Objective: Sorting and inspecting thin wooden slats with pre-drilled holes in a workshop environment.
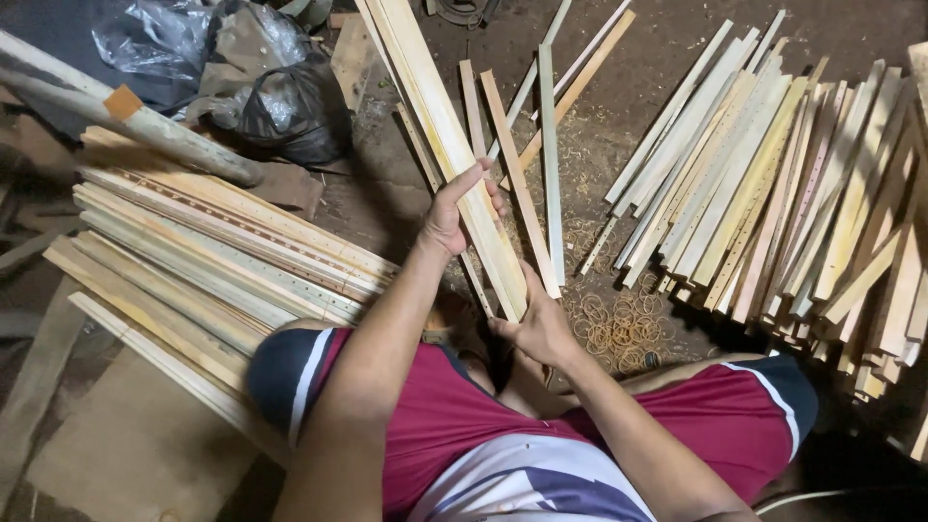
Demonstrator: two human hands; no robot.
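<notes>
The dirt floor (387,208) is strewn with wood shavings. At the right, a broad pile of pale wooden slats (773,184) is laid fanned out, its ends pointing near and far. At the left, a second stack of slats (203,256) is seen, lying crosswise, some of them drilled with rows of small holes. Across the far end of that stack a thick round pole (116,121) is laid, and beyond it crumpled plastic bags (261,87) are heaped at the far left. A few loose strips (541,126) are scattered on the floor in the middle, far from the person.

A bundle of long slats (449,145) is held upright-tilted in the centre, its near end just above the person's lap and its far end running out of view at the top. The bundle is gripped by both hands. The left hand (454,213) is wrapped around the bundle's left side higher up, thumb raised along the wood and fingers curled behind it. The right hand (536,324) is closed around the bundle's near end, pinching it from below.

Just right of the right hand, a small heap of rubber bands (619,329) is spread on the floor, between the person's knee and the right pile.
</notes>
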